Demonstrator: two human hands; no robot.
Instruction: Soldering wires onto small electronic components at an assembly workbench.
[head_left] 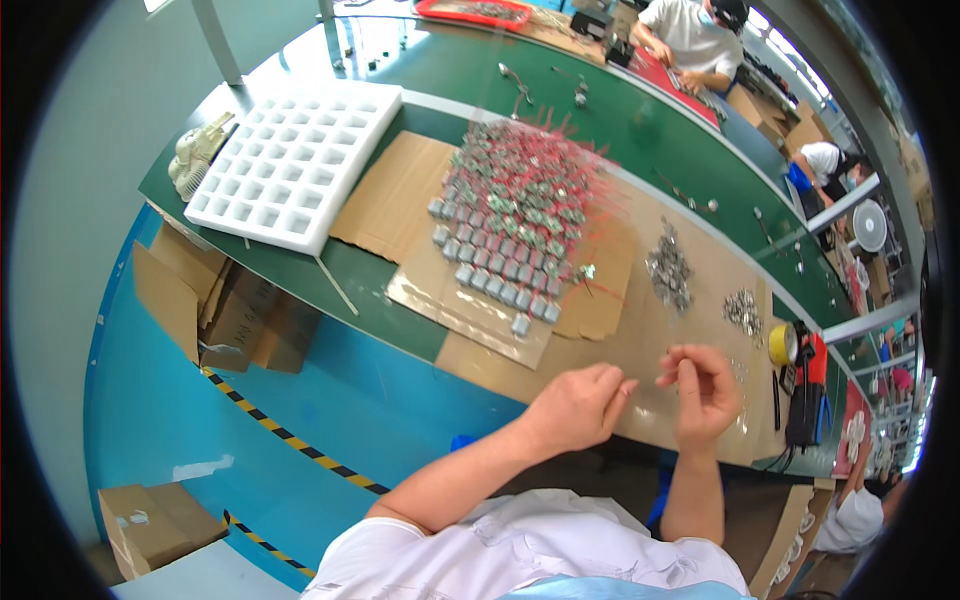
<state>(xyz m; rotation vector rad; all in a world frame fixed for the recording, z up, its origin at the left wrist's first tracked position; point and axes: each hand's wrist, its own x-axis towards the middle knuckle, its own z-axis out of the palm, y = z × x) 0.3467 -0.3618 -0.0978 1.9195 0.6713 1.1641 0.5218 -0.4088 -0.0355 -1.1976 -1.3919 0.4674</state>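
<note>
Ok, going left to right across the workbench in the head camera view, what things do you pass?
White foam tray → rows of small grey parts with red wires → pile of small metal pieces → smaller pile of metal pieces → yellow tape roll.

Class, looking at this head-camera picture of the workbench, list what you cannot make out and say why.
- What the right hand pinches: too small, covered by its fingers.
- Whether the left hand holds anything: palm turned away.
- Single pieces in the small metal piles: too small.
- Bench's right end: bent, cut off by the fisheye rim.
</note>
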